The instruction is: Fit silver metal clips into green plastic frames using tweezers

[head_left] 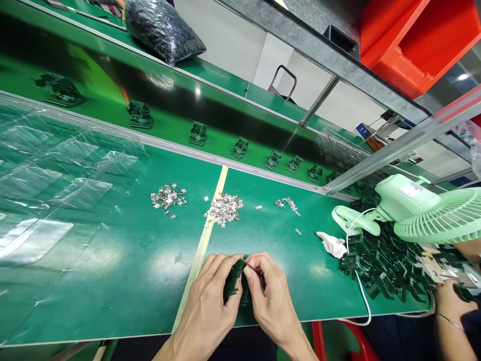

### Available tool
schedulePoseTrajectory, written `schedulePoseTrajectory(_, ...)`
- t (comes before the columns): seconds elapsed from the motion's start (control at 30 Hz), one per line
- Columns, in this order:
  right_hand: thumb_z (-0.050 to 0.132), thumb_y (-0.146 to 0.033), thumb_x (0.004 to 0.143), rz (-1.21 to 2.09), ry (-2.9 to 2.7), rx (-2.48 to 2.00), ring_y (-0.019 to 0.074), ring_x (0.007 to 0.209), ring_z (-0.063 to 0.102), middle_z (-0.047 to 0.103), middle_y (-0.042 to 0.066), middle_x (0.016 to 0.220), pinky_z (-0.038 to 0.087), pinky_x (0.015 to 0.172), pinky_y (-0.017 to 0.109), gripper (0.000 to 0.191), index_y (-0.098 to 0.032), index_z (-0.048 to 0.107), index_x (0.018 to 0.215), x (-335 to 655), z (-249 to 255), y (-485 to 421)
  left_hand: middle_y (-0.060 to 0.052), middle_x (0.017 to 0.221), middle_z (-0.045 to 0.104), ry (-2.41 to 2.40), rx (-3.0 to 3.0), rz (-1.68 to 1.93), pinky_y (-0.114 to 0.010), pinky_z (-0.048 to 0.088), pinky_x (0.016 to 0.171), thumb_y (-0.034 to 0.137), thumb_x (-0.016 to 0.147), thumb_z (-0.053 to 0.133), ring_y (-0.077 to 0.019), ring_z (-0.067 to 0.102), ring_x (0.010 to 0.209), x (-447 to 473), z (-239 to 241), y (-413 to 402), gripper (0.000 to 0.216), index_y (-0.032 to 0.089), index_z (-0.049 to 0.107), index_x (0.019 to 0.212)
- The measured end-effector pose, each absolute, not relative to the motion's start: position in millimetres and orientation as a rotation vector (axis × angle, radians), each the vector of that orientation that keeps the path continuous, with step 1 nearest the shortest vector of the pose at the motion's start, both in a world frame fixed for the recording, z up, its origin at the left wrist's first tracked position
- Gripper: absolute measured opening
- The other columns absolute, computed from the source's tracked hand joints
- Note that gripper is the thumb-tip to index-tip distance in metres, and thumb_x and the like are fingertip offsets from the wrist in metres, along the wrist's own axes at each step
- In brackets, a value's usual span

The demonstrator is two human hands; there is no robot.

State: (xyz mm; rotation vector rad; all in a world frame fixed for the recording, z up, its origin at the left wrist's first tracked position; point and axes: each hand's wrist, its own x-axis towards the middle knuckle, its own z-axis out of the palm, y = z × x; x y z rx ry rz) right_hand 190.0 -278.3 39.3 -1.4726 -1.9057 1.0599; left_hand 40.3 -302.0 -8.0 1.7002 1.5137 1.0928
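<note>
My left hand (211,296) is closed around a dark green plastic part (233,282), held just above the front of the green table. At the upper end of this part, my right hand (272,288) pinches a thin dark strip (252,266) between thumb and forefinger. My fingers hide much of the part and most of the strip. Beyond my hands lies a dense pile of small silvery metal pieces (226,208), partly on the yellow tape line (199,255). A looser pile of similar pieces (168,196) is to its left, and a few metal strips (291,204) are to the right.
Several dark green assemblies (197,134) stand in a row on the green belt (165,125) behind a metal rail. Clear plastic sheeting (56,200) covers the left. At right are a clip fan (409,208), crumpled white tissue (332,244), heaped green parts (387,260) and another person's hand (451,303).
</note>
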Motion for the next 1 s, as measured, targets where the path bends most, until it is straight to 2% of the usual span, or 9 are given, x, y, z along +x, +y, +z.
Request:
schedulePoseTrajectory(0.2,0.045,-0.03,0.107,0.878,-1.907,-1.569,0.0133,0.065,0.054,0.058,-0.002,0.08,0.042,0.065,0.027,0.02,-0.023,0.055,0.092,188,31,-288,-0.007,0.101,0.068,1.547,1.719,1.136,-0.037,0.056,0.076,0.014,0.096,0.049,-0.0233,0.064,0.091,41,-2,-302,0.025,0.02,0.06,0.118)
schedulePoseTrajectory(0.4,0.044,-0.034,0.107,0.748,-1.921,-1.639,0.0126,0.057,0.054,0.061,-0.002,0.074,0.041,0.06,0.027,0.022,-0.022,0.056,0.093,183,30,-294,-0.009,0.104,0.07,1.531,1.757,1.195,-0.035,0.057,0.078,0.014,0.099,0.048,-0.0219,0.065,0.094,42,-2,-304,0.031,0.017,0.062,0.127)
schedulePoseTrajectory(0.6,0.047,-0.04,0.105,0.851,-1.83,-1.697,0.0119,0.052,0.05,0.061,-0.001,0.069,0.038,0.055,0.027,0.028,-0.02,0.06,0.09,183,29,-293,-0.009,0.104,0.07,1.508,1.804,1.203,-0.035,0.058,0.08,0.01,0.098,0.049,-0.0207,0.064,0.094,41,-4,-304,0.041,0.012,0.061,0.137)
schedulePoseTrajectory(0.77,0.051,-0.044,0.103,0.933,-1.726,-1.733,0.0101,0.049,0.041,0.053,-0.005,0.062,0.032,0.051,0.026,0.03,-0.02,0.061,0.089,185,27,-295,-0.008,0.104,0.069,1.496,1.845,1.232,-0.035,0.057,0.077,0.01,0.099,0.05,-0.0207,0.062,0.093,45,-7,-306,0.043,0.016,0.058,0.14)
schedulePoseTrajectory(0.93,0.055,-0.041,0.101,1.046,-1.652,-1.69,0.0098,0.053,0.042,0.056,-0.004,0.066,0.034,0.053,0.025,0.026,-0.019,0.066,0.091,190,31,-297,-0.008,0.108,0.068,1.486,1.844,1.174,-0.036,0.057,0.082,0.011,0.1,0.049,-0.0215,0.061,0.097,44,-9,-308,0.041,0.019,0.056,0.14)
schedulePoseTrajectory(1.0,0.058,-0.04,0.099,1.084,-1.622,-1.704,0.0093,0.051,0.039,0.051,-0.006,0.062,0.031,0.051,0.024,0.025,-0.019,0.065,0.087,193,31,-297,-0.008,0.11,0.067,1.442,1.856,1.13,-0.036,0.057,0.085,0.012,0.1,0.048,-0.0212,0.061,0.1,40,-8,-308,0.043,0.021,0.054,0.142)
